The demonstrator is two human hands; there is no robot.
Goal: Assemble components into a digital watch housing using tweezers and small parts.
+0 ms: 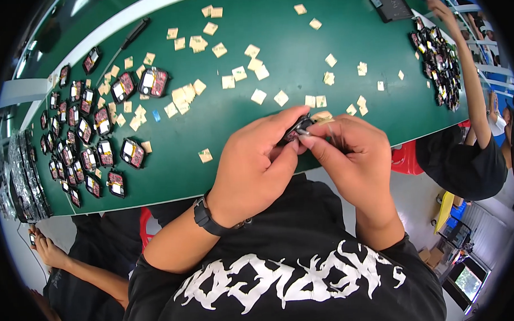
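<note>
Both my hands meet over the near edge of a green table (298, 57). My left hand (257, 166), with a black watch on its wrist, and my right hand (353, 157) together grip one small black and red electronic module (295, 129). The right thumb and fingertips pinch at its top edge. Most of the module is hidden by my fingers. A pale paper square (322, 116) lies just behind my hands.
Several similar black and red modules (92, 143) lie in rows at the left. Several pale paper squares (231, 76) are scattered over the table. A second pile of modules (440, 63) lies at the far right, where another person's arm (472, 79) reaches. A dark tray (388, 2) sits at the back.
</note>
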